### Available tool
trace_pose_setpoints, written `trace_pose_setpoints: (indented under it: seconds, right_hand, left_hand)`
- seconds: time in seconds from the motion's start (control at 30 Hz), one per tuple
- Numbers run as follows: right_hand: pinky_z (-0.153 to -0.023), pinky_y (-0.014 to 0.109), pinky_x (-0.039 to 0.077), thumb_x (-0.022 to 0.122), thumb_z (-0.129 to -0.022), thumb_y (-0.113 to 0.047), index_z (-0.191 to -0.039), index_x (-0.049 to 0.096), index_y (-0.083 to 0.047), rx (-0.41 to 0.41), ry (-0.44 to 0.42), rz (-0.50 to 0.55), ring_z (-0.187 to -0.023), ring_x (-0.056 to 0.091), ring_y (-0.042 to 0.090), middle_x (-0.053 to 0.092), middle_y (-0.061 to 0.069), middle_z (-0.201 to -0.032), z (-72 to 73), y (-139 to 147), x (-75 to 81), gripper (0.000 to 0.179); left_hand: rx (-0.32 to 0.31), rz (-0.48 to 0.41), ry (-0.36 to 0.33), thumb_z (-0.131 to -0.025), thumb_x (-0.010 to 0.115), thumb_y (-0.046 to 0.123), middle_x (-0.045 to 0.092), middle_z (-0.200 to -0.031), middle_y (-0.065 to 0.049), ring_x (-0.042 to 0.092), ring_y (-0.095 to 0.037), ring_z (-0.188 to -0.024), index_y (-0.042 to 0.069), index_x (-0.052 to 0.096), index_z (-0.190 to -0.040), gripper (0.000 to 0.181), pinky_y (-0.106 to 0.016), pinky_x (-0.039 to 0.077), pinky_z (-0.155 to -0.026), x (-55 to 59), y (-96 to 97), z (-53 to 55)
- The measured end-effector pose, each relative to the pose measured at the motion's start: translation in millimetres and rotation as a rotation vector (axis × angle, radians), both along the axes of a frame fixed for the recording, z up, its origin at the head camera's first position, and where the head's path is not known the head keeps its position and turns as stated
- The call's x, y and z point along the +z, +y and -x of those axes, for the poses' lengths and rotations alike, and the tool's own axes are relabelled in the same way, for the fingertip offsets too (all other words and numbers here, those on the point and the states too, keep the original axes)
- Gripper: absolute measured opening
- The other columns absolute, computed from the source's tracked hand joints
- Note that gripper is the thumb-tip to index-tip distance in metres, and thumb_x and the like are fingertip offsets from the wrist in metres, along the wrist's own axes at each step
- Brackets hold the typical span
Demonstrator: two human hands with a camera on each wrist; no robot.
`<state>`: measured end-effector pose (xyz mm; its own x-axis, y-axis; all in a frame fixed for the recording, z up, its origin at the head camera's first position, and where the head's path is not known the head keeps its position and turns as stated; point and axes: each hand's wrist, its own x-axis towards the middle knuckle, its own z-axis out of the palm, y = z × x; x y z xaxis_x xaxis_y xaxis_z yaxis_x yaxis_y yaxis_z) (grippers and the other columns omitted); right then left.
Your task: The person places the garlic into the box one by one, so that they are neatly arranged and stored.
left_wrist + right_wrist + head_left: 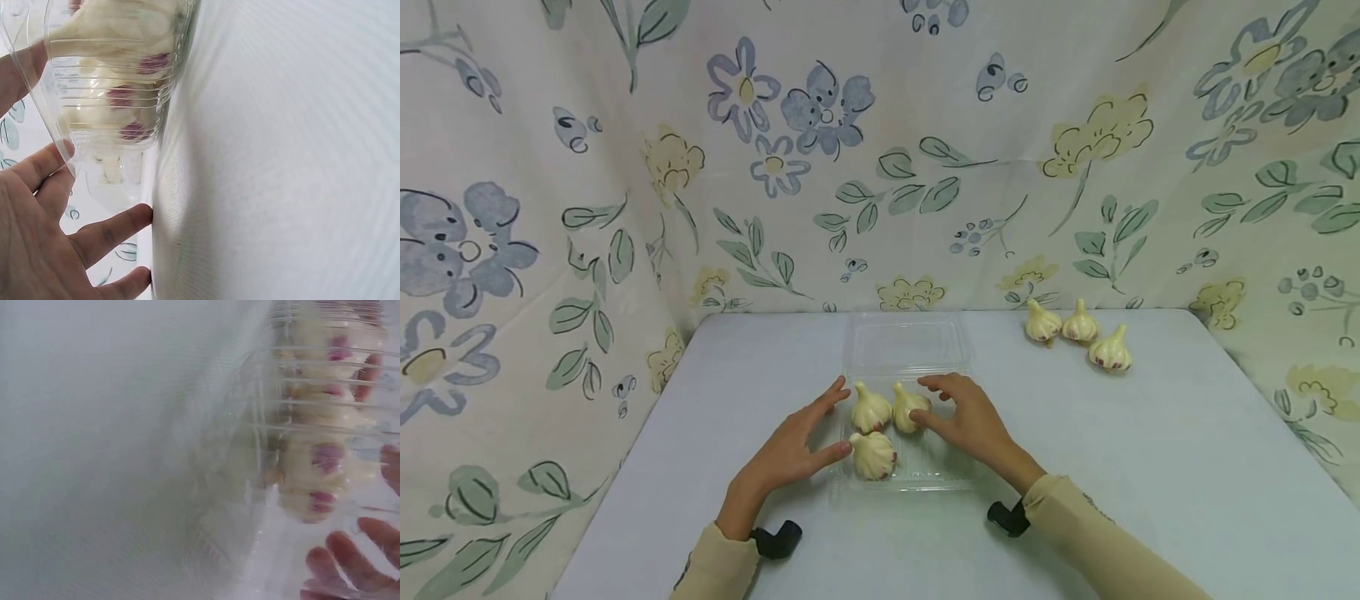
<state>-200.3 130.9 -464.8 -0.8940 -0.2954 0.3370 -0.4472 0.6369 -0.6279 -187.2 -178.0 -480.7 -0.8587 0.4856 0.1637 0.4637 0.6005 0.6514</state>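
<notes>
Clear plastic box [934,463] holds three garlic bulbs [872,457], lid [906,343] toward the table's [745,367] far edge.
Left hand [786,450], fingers spread, is beside it; right hand [976,427], fingers loosely parted, is at one bulb.

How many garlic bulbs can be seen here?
6. Three are in the clear container: back-left bulb, back-middle bulb, front-left bulb. Three are at the far right of the table: left bulb, middle bulb, right bulb.
</notes>
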Motion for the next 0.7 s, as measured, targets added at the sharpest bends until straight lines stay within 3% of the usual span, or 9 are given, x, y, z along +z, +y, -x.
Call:
trace_pose_setpoints:
  seconds: [0.23, 0.7]
  right_hand:
    - [-0.086, 0.051, 0.055, 0.082, -0.087, -0.021, -0.130, 0.067, -0.005, 0.037, -0.005, 0.102, -0.104, 0.067, 0.035, 0.071, 0.013, -0.125, 1.2, 3.7, 2.3, 0.048]
    - [-0.083, 0.049, 0.055, 0.078, -0.091, -0.020, -0.133, 0.065, -0.005, 0.063, -0.009, 0.116, -0.105, 0.067, 0.036, 0.070, 0.013, -0.128, -1.4, 7.2, 5.2, 0.046]
  left_hand:
    - [-0.003, 0.001, -0.003, -0.095, 0.068, 0.047, 0.019, -0.171, 0.009, 0.053, -0.034, -0.139, 0.020, 0.034, -0.160, 0.078, -0.065, 0.038, -0.113, 1.0, 0.1, -0.3]
    - [-0.031, -0.003, 0.043, -0.099, 0.063, 0.038, 0.023, -0.171, 0.001, 0.057, -0.036, -0.135, 0.017, 0.033, -0.160, 0.072, -0.067, 0.039, -0.110, 1.4, -0.9, -0.9]
